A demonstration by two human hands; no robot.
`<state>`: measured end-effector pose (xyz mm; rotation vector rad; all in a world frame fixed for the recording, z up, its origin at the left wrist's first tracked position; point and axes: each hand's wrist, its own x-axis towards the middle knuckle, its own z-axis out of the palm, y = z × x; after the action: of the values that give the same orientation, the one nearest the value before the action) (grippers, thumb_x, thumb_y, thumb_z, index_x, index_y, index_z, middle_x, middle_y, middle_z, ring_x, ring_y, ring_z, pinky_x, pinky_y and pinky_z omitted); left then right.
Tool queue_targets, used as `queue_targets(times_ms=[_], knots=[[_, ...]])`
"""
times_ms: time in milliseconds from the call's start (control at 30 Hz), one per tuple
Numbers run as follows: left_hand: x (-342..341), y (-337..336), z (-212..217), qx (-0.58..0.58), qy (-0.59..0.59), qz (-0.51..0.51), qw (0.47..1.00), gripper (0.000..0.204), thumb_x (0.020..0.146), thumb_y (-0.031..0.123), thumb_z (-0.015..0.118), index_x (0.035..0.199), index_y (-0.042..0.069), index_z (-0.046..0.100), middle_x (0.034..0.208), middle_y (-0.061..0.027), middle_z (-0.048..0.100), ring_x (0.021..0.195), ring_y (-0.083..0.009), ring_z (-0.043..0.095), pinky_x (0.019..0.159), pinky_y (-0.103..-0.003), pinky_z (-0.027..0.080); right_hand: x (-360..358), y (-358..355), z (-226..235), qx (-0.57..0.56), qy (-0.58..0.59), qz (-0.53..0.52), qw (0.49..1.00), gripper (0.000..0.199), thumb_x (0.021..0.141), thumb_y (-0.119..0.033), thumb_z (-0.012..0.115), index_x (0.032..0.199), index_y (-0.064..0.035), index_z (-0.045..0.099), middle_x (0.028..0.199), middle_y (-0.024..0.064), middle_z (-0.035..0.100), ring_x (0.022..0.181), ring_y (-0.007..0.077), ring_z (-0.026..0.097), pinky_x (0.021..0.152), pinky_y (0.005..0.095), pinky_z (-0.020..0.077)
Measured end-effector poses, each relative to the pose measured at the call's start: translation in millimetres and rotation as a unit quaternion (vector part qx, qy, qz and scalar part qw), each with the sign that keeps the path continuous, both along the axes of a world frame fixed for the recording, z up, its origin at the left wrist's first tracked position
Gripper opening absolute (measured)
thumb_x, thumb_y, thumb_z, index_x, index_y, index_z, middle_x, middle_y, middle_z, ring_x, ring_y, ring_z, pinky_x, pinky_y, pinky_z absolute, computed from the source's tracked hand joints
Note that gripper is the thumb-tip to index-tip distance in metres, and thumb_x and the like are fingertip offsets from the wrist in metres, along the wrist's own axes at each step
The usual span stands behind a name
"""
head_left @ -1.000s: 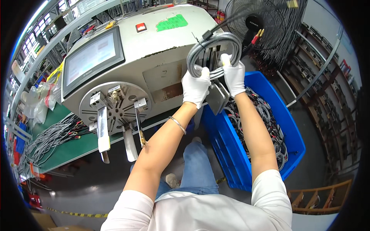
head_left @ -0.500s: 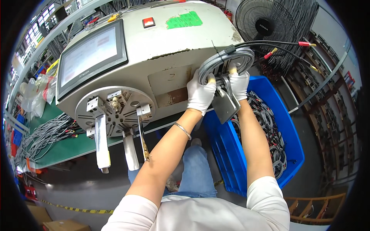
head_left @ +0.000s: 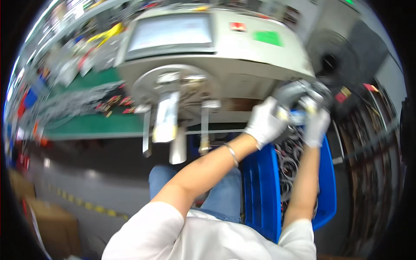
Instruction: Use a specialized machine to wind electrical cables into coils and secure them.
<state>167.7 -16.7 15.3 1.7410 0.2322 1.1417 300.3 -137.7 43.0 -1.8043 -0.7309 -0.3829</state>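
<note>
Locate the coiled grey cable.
Right of centre in the head view, the coiled grey cable is held by the left hand and right hand, shown just above the blue bin.

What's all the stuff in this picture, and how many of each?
Machine: 1, cream, centre
Screen: 1, whitish, on machine
Switch: 1, red, machine top
Patch: 1, green, machine top
Disc: 1, silver, machine front
Blades: 4, silver, on disc
Bench: 1, green, left
Cables: many, grey, on bench
Bags: count unclear, clear, upper left
Boxes: 2+, brown, lower left
Floor tape: 1, yellow, lower left
Fan: 1, dark, upper right
Racks: count unclear, brown, right
Bin: 1, blue, lower right
Coils: many, grey, in bin
Coil: 1, grey, right of centre
Left hand: 1, white-gloved, holding coil
Right hand: 1, white-gloved, holding coil
</note>
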Motion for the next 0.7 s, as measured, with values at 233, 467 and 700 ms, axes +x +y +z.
queue_targets(times_ms=[233, 467, 700], knots=[[-137.3, 4.5, -70.6, 0.185, 0.317, -0.288, 0.885, 0.039, 0.084, 0.036, 0.058, 0.105, 0.004, 0.064, 0.100, -0.0180, 0.067, 0.096, -0.0343, 0.064, 0.084, -0.041, 0.050, -44.4, -157.6, -30.1, 0.099, 0.188, 0.039, 0.976, 0.021, 0.095, -0.020, 0.058, 0.108, -0.0033, 0.064, 0.059, -0.0095, 0.029, 0.045, 0.0010, 0.024, 0.041, 0.0210, 0.0178], [-335.2, 179.2, -128.6, 0.003, 0.309, 0.321, 0.895, 0.017, 0.086, 0.021, 0.055, 0.087, 0.009, 0.067, 0.087, -0.0156, 0.066, 0.081, -0.0348, 0.064, 0.071, -0.041, 0.053, -3.4, -304.4, -129.5, 0.161, 0.410, -0.022, 0.898, 0.033, 0.081, -0.022, 0.071, 0.100, 0.0048, 0.068, 0.078, 0.0099, 0.062, 0.069, 0.0203, 0.057, 0.064, 0.0375, 0.0490], [-436.3, 355.3, -108.0, 0.083, 0.378, 0.617, 0.685, 0.024, 0.088, 0.020, 0.053, 0.110, 0.018, 0.064, 0.122, -0.0062, 0.059, 0.110, -0.0303, 0.056, 0.092, -0.042, 0.045, 27.8, -330.6, -178.6, -0.080, 0.350, -0.292, 0.886, 0.039, 0.087, -0.030, 0.064, 0.105, 0.0041, 0.065, 0.095, 0.0141, 0.065, 0.079, 0.0264, 0.059, 0.070, 0.0412, 0.0492]])
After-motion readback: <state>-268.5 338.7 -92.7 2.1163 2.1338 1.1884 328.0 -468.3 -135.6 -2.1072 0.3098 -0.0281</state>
